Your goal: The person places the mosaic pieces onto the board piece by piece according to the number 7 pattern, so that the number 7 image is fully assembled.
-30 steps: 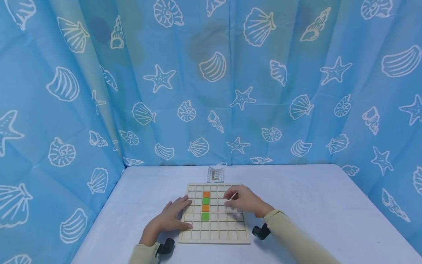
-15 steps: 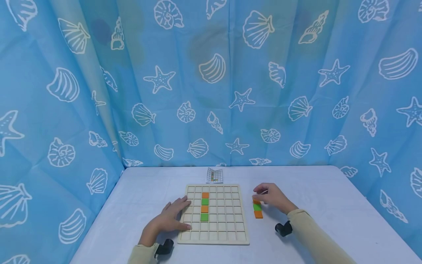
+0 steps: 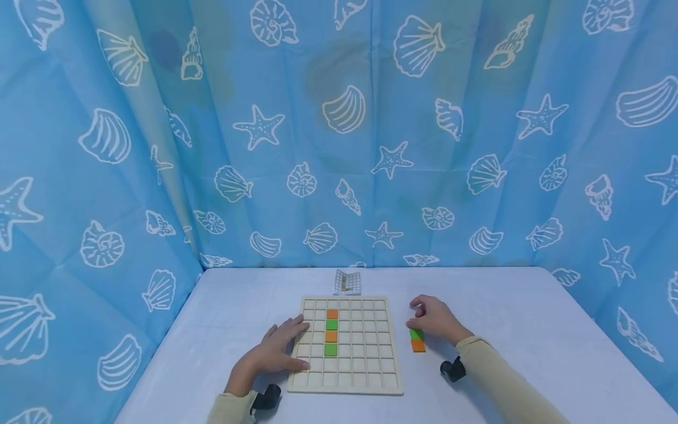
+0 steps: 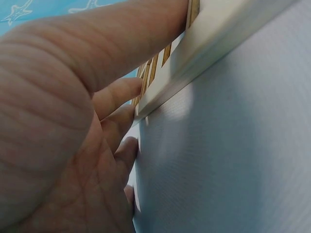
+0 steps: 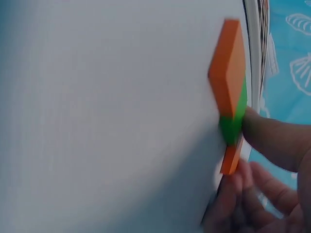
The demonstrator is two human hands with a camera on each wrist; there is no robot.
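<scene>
A wooden grid board (image 3: 365, 353) lies on the table, with alternating orange tiles (image 3: 332, 314) and green tiles (image 3: 331, 324) in one column. My left hand (image 3: 272, 350) rests at the board's left edge, fingers spread, thumb on the near rim. To the right of the board, my right hand (image 3: 436, 318) pinches the farthest tile of a short row, an orange tile (image 5: 231, 160) that the hand hides in the head view. Nearer in that row lie a green tile (image 3: 416, 334) and another orange tile (image 3: 418, 345).
A small folded card (image 3: 347, 282) printed with a coloured grid stands behind the board. Blue shell-patterned curtains (image 3: 296, 147) enclose the back and sides of the white table (image 3: 492, 294).
My right hand has gone from over the board's right side to the tile row on the right, and its thumb now covers the farthest orange tile. My left hand has stayed put.
</scene>
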